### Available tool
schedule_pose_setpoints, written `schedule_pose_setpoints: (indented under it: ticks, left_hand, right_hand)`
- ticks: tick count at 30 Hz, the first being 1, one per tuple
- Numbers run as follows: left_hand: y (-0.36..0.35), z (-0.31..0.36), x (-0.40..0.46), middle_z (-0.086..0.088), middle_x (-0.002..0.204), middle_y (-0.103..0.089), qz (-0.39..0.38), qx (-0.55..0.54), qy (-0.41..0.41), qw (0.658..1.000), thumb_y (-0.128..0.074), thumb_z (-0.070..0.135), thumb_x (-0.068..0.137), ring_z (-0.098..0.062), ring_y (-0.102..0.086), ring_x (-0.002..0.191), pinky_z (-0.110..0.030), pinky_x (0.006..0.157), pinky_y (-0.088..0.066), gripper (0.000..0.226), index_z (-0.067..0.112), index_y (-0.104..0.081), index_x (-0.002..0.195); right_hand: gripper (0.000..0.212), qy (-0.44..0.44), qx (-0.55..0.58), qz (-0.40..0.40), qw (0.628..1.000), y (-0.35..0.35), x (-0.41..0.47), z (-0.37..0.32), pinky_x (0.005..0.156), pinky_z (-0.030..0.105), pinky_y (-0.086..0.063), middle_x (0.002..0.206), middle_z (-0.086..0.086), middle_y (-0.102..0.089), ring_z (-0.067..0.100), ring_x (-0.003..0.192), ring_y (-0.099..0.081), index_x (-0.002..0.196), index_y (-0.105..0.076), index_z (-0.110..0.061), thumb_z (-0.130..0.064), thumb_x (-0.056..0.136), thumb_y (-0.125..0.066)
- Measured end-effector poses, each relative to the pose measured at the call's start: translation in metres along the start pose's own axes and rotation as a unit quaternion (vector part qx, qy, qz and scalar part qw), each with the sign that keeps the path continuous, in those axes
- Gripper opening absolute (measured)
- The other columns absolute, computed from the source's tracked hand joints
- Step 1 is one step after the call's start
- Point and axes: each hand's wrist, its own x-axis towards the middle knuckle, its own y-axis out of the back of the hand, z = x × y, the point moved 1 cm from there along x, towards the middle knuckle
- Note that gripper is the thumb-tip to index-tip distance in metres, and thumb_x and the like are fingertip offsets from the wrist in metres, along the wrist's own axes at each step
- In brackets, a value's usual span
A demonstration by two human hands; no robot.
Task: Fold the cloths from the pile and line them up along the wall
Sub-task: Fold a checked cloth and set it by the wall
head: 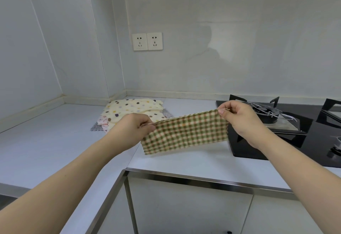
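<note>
Now in hand: checked cloth (184, 134), held above the tabletop (55, 141) front edge; left hand (132, 126) and right hand (241, 119) fingers pinch its top corners.
Left: pile (129, 112) near back corner.
Done: none lined along wall (221, 40).

Two hands were up over the counter (55, 141): the left hand (135, 125) and the right hand (239, 117). Between them hung one green checked cloth (184, 134). Near the counter's back corner lay one pile of cloths (132, 112); at least three showed in it, spotted cream on top, a pink one and a grey one beneath. Two sockets (147, 41) sat side by side on the wall. One black hob (295, 128) lay toward the right edge, with two burners in sight.
</note>
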Motion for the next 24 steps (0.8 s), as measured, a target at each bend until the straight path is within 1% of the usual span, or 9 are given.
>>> schedule_pose_setpoints:
  ticks: [2,4,6,9,12,15,19,22,24]
  left_hand:
    - [0.002,0.001,0.0,-0.007,0.07,-0.066,0.006,0.004,0.006,1.0,-0.066,0.033,0.09,-0.018,-0.06,0.061,-0.026,0.058,-0.046,0.018,0.022,-0.067,0.075]
    - [0.003,0.002,0.0,-0.001,0.066,-0.065,0.007,-0.003,0.01,1.0,-0.069,0.033,0.087,-0.01,-0.061,0.056,-0.015,0.051,-0.044,0.018,0.022,-0.067,0.073]
    - [0.005,0.003,0.002,0.002,0.062,-0.065,-0.004,-0.024,0.019,1.0,-0.071,0.032,0.086,-0.006,-0.061,0.052,-0.01,0.047,-0.041,0.019,0.02,-0.068,0.071]
    - [0.008,0.005,0.004,0.0,0.06,-0.069,-0.06,-0.083,0.041,0.994,-0.073,0.03,0.086,-0.012,-0.064,0.051,-0.017,0.053,-0.051,0.022,0.012,-0.07,0.073]
    - [0.008,-0.003,0.008,-0.004,0.068,-0.072,-0.12,-0.087,0.058,0.987,-0.064,0.037,0.091,-0.02,-0.067,0.055,-0.033,0.071,-0.056,0.032,0.01,-0.069,0.075]
    - [-0.001,-0.014,0.017,-0.006,0.072,-0.073,-0.169,-0.07,0.06,0.981,-0.058,0.039,0.095,-0.019,-0.065,0.054,-0.034,0.075,-0.055,0.032,0.013,-0.069,0.079]
    - [-0.019,-0.034,0.037,0.002,0.06,-0.065,-0.148,-0.062,0.063,0.985,-0.064,0.027,0.093,-0.011,-0.062,0.05,-0.02,0.057,-0.051,0.014,0.014,-0.064,0.092]
    - [-0.034,-0.057,0.048,0.003,0.065,-0.06,-0.146,-0.063,0.072,0.985,-0.062,0.018,0.093,-0.012,-0.063,0.06,-0.021,0.06,-0.048,0.007,0.021,-0.058,0.098]
    - [-0.042,-0.068,0.052,0.004,0.071,-0.059,-0.126,-0.038,0.069,0.989,-0.056,0.018,0.095,-0.012,-0.055,0.062,-0.025,0.063,-0.045,0.011,0.029,-0.054,0.096]
  right_hand:
    - [0.015,0.001,-0.02,0.007,1.0,0.0,0.0,0.0,0.072,0.031,-0.041,0.079,0.004,-0.062,0.014,0.072,-0.053,0.081,-0.065,-0.021,-0.013,0.093,-0.06]
    - [0.012,-0.005,-0.048,0.0,0.999,0.002,0.001,0.003,0.071,0.033,-0.042,0.081,0.006,-0.063,0.015,0.072,-0.053,0.083,-0.065,-0.021,-0.016,0.093,-0.06]
    - [0.011,-0.024,-0.068,-0.021,0.997,0.004,0.003,0.006,0.069,0.034,-0.044,0.084,0.005,-0.066,0.016,0.074,-0.055,0.084,-0.065,-0.02,-0.017,0.093,-0.06]
    - [0.01,-0.067,-0.067,-0.067,0.993,0.009,0.007,0.005,0.059,0.028,-0.043,0.078,0.004,-0.065,0.013,0.067,-0.054,0.085,-0.066,-0.015,-0.013,0.093,-0.06]
    - [0.008,-0.111,-0.085,-0.118,0.983,0.01,0.017,0.006,0.055,0.025,-0.04,0.075,0.002,-0.065,0.012,0.065,-0.054,0.088,-0.066,-0.012,-0.012,0.093,-0.061]
    - [0.008,-0.116,-0.146,-0.14,0.972,0.001,0.031,0.016,0.054,0.025,-0.042,0.078,0.004,-0.067,0.014,0.067,-0.057,0.088,-0.067,-0.011,-0.011,0.093,-0.061]
    - [0.011,-0.097,-0.257,-0.132,0.952,-0.023,0.053,0.039,0.059,0.026,-0.046,0.088,0.003,-0.066,0.016,0.076,-0.06,0.084,-0.066,-0.018,-0.014,0.091,-0.059]
    - [0.017,-0.096,-0.325,-0.115,0.934,-0.043,0.066,0.063,0.063,0.026,-0.044,0.099,0.001,-0.065,0.015,0.083,-0.058,0.083,-0.063,-0.02,-0.011,0.091,-0.051]
    - [0.02,-0.098,-0.37,-0.113,0.917,-0.054,0.068,0.074,0.075,0.03,-0.047,0.108,0.006,-0.062,0.022,0.092,-0.058,0.093,-0.062,-0.017,-0.007,0.09,-0.045]
